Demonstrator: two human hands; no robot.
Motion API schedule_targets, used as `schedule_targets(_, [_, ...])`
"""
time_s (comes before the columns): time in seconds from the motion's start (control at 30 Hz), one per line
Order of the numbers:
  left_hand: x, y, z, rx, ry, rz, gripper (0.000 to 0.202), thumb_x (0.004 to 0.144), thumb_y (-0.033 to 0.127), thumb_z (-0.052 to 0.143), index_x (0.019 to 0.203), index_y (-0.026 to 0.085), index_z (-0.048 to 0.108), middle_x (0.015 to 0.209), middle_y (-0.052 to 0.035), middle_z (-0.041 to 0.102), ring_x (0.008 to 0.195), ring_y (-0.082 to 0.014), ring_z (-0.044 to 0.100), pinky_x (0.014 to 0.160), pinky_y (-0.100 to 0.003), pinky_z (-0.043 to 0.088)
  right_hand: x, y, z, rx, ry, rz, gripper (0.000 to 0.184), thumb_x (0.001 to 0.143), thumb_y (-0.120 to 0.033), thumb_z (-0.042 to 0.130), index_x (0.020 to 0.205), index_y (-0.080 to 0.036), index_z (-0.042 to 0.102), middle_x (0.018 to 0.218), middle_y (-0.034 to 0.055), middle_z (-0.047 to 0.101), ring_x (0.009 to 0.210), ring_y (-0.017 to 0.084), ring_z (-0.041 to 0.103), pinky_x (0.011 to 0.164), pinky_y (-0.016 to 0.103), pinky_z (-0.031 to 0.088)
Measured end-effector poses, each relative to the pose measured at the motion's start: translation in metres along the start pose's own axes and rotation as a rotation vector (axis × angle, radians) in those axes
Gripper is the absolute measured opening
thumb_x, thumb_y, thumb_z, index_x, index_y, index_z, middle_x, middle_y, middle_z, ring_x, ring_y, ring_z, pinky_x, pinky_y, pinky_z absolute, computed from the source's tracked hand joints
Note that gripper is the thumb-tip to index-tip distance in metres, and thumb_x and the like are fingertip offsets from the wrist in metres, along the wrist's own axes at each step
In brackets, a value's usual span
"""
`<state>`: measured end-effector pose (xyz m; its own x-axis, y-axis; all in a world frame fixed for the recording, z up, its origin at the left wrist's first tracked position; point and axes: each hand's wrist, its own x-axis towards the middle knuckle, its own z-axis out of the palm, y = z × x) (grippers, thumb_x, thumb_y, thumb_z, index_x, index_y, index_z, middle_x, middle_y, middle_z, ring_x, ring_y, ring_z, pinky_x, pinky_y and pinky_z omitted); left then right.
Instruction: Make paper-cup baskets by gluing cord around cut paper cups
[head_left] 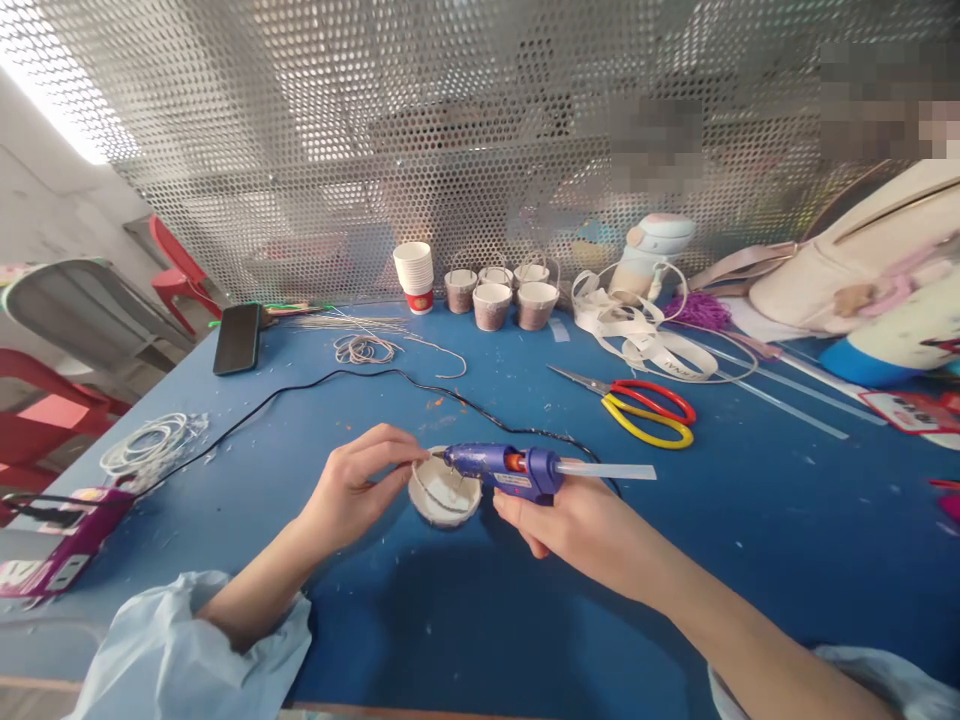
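Observation:
My right hand (570, 520) is wrapped round a blue glue gun (510, 467) with a clear glue stick sticking out of its back. The gun's nozzle points left at the rim of a small white paper cup (444, 494) that stands on the blue table (750, 540). My left hand (360, 485) is closed in a pinch on the cup's near-left rim, right by the nozzle, where a thin wire handle meets the rim. The gun's black cord (300, 390) runs away to the left.
Red and yellow scissors (645, 405) lie to the right. At the back stand a stack of paper cups (415, 275), several covered cups with handles (495, 295) and white ribbon (637, 330). A phone (237, 338), coiled cord (367, 348) and a purple box (67, 545) lie left.

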<state>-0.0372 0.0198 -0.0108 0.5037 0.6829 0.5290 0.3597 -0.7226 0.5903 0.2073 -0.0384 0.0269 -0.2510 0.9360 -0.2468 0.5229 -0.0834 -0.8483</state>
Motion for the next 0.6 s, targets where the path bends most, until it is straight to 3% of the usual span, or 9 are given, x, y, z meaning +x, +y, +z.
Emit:
schedule_targets(0.23, [-0.0002, -0.0012, -0.0041, -0.008, -0.025, 0.08, 0.024, 0.084, 0.004, 0.058, 0.095, 0.022, 0.069, 0.089, -0.0053, 0.07, 0.08, -0.0153, 0.067, 0.068, -0.026, 0.055, 0.0028, 0.0038, 0.0014, 0.19, -0.055, -0.059, 0.016, 0.085, -0.034, 0.053, 0.075, -0.023, 0.059, 0.046, -0.0062, 0.045, 0.043, 0.011, 0.045, 0.044, 0.023, 0.037])
schedule_targets(0.6, [-0.0005, -0.003, -0.005, -0.008, -0.043, 0.085, 0.025, 0.084, 0.002, 0.057, 0.095, 0.022, 0.068, 0.09, -0.0059, 0.069, 0.081, -0.0155, 0.067, 0.068, -0.026, 0.055, 0.0036, 0.0009, 0.0, 0.229, -0.091, -0.046, 0.027, 0.088, -0.036, 0.052, 0.066, -0.02, 0.049, 0.045, -0.0068, 0.044, 0.044, 0.01, 0.046, 0.048, 0.023, 0.037])
